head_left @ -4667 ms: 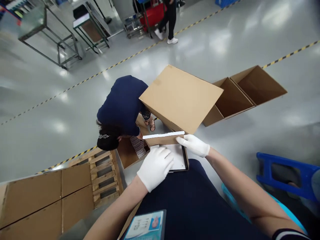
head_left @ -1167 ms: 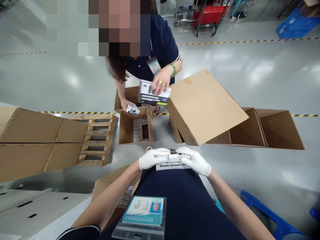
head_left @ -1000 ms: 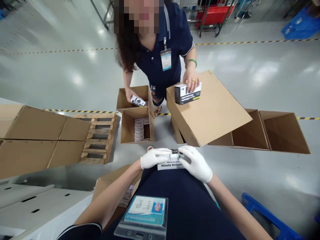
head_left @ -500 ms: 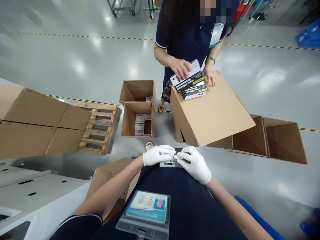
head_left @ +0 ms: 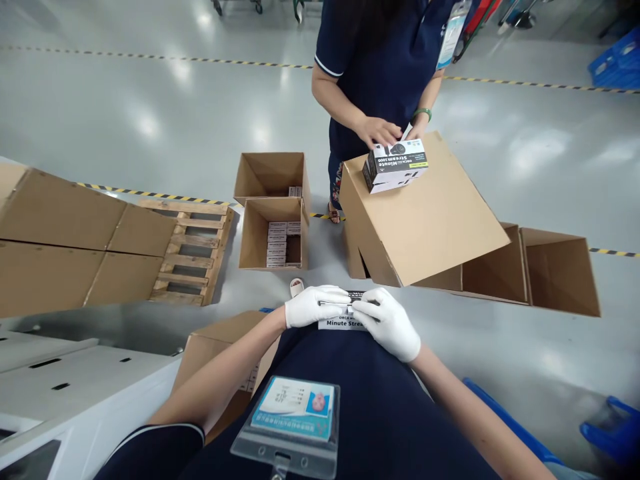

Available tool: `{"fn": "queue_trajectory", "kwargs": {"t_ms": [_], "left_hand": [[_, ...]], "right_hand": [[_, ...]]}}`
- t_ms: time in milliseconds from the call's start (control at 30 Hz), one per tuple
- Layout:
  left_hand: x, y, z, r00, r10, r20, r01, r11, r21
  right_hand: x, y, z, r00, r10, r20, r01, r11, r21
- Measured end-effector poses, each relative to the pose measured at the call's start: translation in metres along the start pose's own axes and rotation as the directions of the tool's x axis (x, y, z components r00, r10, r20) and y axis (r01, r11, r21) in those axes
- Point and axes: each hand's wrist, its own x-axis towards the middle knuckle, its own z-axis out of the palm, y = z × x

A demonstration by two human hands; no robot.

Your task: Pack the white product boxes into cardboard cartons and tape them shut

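Observation:
In white gloves, both my hands are at a small printed product box point(head_left: 343, 325) held against my waist. Black lettering, "Minute Stream", runs along its near side. My left hand point(head_left: 316, 306) lies along the left end of the box, fingers together over its top edge. My right hand point(head_left: 389, 324) grips the right end with bent fingers, thumb and fingertips at the top edge. Part of the box is hidden under both gloves. A small white bit shows between the fingertips; I cannot tell whether it is a flap.
Across from me, a co-worker's hands point(head_left: 383, 132) rest at a similar box point(head_left: 397, 167) on a large upturned carton point(head_left: 430, 213). Open cartons point(head_left: 273, 233) holding small boxes stand ahead left, beside a wooden pallet point(head_left: 187, 260). More open cartons point(head_left: 560, 273) are at right.
The co-worker's tilted box or sheet has been lowered, and one box now stands on the carton under their hand. My hands stay on my box with only slight finger movement.

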Motion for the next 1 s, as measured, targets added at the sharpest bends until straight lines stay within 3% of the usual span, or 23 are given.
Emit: {"fn": "queue_trajectory", "kwargs": {"t_ms": [267,400,500,600,733,800,867,933,1000], "left_hand": [[-0.002,-0.005,0.004,1.0,-0.009,-0.023,0.009,1.0,0.025],[-0.002,-0.004,0.003,1.0,-0.027,0.003,0.027,0.999,0.037],[-0.001,-0.003,0.002,1.0,-0.017,0.012,0.016,0.999,0.036],[0.002,-0.001,0.0,0.997,0.075,0.019,-0.075,0.997,0.026],[0.007,0.008,0.0,0.984,0.171,0.046,-0.175,0.977,0.123],[0.007,0.013,0.002,0.992,0.106,0.067,-0.119,0.967,0.226],[0.006,0.017,0.005,0.998,0.041,0.052,-0.056,0.947,0.318],[0.006,0.018,0.009,0.999,0.01,-0.031,0.002,0.931,0.366],[0.007,0.017,0.012,0.986,-0.03,-0.164,0.088,0.93,0.357]], "right_hand": [[-0.003,-0.004,0.001,0.997,0.061,0.043,-0.061,0.998,0.01],[0.008,-0.002,-0.005,0.953,0.257,0.158,-0.271,0.959,0.078],[0.026,0.019,-0.012,0.833,0.416,0.365,-0.506,0.84,0.198],[0.037,0.051,-0.013,0.707,0.404,0.58,-0.651,0.693,0.31],[0.024,0.082,0.001,0.462,0.367,0.808,-0.875,0.34,0.346],[0.009,0.092,0.003,0.401,0.308,0.863,-0.914,0.201,0.352],[-0.009,0.098,-0.006,0.423,0.289,0.859,-0.906,0.169,0.389],[-0.028,0.104,-0.028,0.52,0.336,0.785,-0.853,0.177,0.49],[-0.043,0.112,-0.056,0.638,0.439,0.633,-0.754,0.189,0.629]]}}
